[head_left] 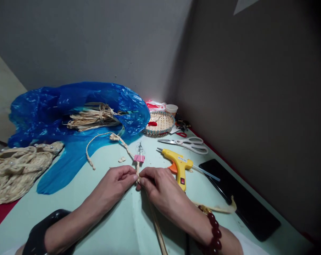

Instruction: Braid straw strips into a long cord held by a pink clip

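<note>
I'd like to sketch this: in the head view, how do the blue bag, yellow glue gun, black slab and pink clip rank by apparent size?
Largest to smallest, as they look:
1. Blue bag
2. Black slab
3. Yellow glue gun
4. Pink clip

hands [115, 181]: 2 | held braid [138, 167]: 1 | pink clip [139, 158]: 1 | glue gun [180, 165]: 1 | blue bag [43, 106]: 1

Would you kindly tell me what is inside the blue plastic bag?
A tied bundle of pale strips shows in the mouth of the blue plastic bag; anything deeper is hidden.
</note>
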Action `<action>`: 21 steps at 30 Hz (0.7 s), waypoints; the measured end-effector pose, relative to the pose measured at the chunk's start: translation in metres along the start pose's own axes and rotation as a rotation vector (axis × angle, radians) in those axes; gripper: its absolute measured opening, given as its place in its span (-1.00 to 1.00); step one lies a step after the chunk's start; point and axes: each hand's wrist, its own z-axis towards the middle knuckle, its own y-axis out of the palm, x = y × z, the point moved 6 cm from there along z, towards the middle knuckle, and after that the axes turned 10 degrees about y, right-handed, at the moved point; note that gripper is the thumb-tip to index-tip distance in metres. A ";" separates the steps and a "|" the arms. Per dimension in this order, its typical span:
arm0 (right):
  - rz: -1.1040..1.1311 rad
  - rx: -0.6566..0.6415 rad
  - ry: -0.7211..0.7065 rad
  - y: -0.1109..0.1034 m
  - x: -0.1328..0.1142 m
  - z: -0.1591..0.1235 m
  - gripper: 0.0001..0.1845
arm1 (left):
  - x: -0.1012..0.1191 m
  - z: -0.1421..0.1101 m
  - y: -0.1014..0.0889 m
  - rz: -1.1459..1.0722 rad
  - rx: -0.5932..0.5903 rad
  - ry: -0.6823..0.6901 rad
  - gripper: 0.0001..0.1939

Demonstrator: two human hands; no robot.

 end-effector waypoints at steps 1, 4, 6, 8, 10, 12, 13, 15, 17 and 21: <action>-0.069 0.023 0.001 0.000 -0.001 -0.001 -0.75 | 0.001 0.000 -0.001 0.040 0.006 0.017 -0.74; -0.260 0.070 -0.002 0.002 -0.002 -0.005 -0.75 | 0.001 0.001 -0.004 0.169 0.016 0.037 -0.70; -0.362 0.094 -0.034 0.003 -0.003 -0.007 -0.77 | 0.002 0.001 -0.004 0.233 0.025 0.036 -0.68; -0.440 0.129 -0.087 0.004 -0.004 -0.009 -0.80 | 0.004 0.000 -0.004 0.277 0.031 0.050 -0.69; -0.491 0.183 -0.156 0.002 -0.007 -0.012 -0.81 | 0.006 -0.001 -0.001 0.311 0.035 0.064 -0.71; -0.526 0.259 -0.227 0.000 -0.012 -0.017 -0.83 | 0.007 -0.002 0.001 0.338 0.053 0.074 -0.72; -0.541 0.290 -0.261 0.000 -0.016 -0.020 -0.86 | 0.008 -0.002 0.001 0.345 0.067 0.077 -0.73; -0.573 0.325 -0.322 0.002 -0.023 -0.026 -0.92 | 0.007 -0.003 0.002 0.305 0.100 0.074 -0.75; -0.604 0.338 -0.382 0.008 -0.030 -0.031 -0.87 | 0.004 -0.003 0.003 0.216 0.119 0.058 -0.76; -0.714 0.440 -0.524 0.024 -0.041 -0.041 -0.80 | -0.002 -0.003 0.005 0.066 0.086 0.030 -0.73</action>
